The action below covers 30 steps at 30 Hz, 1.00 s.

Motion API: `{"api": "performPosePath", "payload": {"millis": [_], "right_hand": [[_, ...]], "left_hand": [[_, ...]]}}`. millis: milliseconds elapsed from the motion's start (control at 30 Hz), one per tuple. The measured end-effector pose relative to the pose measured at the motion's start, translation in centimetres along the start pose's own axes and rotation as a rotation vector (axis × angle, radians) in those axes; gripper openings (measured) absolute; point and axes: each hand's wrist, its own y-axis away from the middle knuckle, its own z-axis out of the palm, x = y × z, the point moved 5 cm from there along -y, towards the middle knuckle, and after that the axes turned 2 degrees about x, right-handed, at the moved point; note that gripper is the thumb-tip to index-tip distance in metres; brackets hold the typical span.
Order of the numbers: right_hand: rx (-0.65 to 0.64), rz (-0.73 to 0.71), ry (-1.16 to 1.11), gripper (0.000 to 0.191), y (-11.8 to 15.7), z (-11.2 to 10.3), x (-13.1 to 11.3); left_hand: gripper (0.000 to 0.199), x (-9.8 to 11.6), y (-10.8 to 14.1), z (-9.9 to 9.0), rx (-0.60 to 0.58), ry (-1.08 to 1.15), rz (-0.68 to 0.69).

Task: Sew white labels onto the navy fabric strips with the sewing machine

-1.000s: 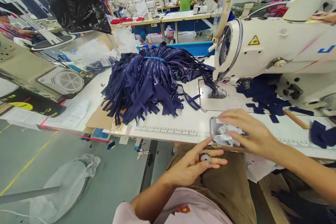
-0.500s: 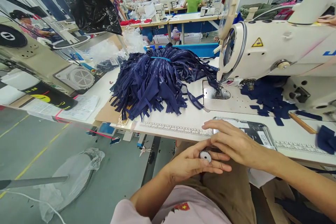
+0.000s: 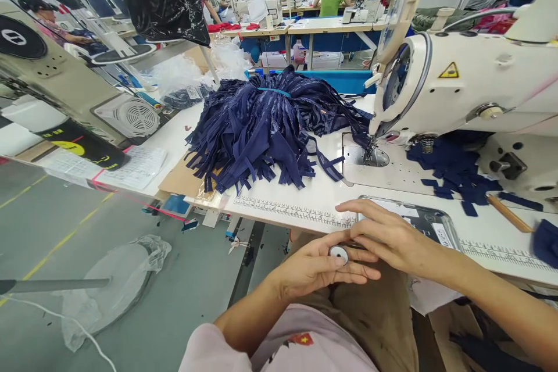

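Observation:
My left hand (image 3: 305,267) is turned palm up over my lap, in front of the table edge. Its thumb and fingers hold a small round metal bobbin (image 3: 339,254) with a hole in its centre. Above it, my right hand (image 3: 387,238) reaches in from the right, its fingertips meeting the left fingers beside the bobbin. The right index finger stretches forward while the others bend together; its thumb is hidden, and any thread between them is too fine to see. Beyond the hands stands a white sewing machine (image 3: 462,81), dark blue fabric under its presser foot (image 3: 370,154).
A tied bundle of navy fabric strips (image 3: 265,133) lies left of the needle. Navy scraps (image 3: 453,168), a wooden-handled tool (image 3: 509,213) and a clear-lidded case (image 3: 436,221) are on the right. A black bottle (image 3: 87,142) is at left. Co-workers sit farther back.
The view has shifted slightly, so the table and machine appear a little farther right. Both hands keep nearly the same pose, and the bobbin's flat face has tilted a little.

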Motion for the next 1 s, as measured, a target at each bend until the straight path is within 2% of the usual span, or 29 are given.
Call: {"api": "performPosePath", "payload": {"millis": [233,400,500,633,767,900,1000], "right_hand": [[0.167,0.131,-0.157,0.012,0.0,-1.1,1.2],[0.103,0.062,-0.18,0.017,-0.3,-0.4,0.1],[0.111,0.083,-0.231,0.018,-0.4,-0.3,0.0],[0.263,0.285,-0.347,0.014,0.0,-1.4,1.4],[0.402,0.506,-0.562,0.018,0.8,-2.3,3.0],[0.45,0.555,-0.743,0.02,1.7,-2.5,3.5],[0.466,0.601,-0.698,0.02,2.5,-2.8,3.7]], "left_hand": [[0.043,0.0,0.4,-0.9,0.025,0.027,0.056],[0.049,0.0,0.6,-0.7,0.015,-0.029,0.028],[0.052,0.1,0.8,-0.4,-0.015,-0.052,0.031],[0.057,0.2,1.0,-0.4,-0.028,-0.054,0.048],[0.058,0.3,1.1,-0.7,-0.025,-0.077,0.055],[0.058,0.7,1.0,-1.1,-0.002,-0.142,0.104],[0.056,1.1,1.0,-1.1,0.019,-0.231,0.167]]}}
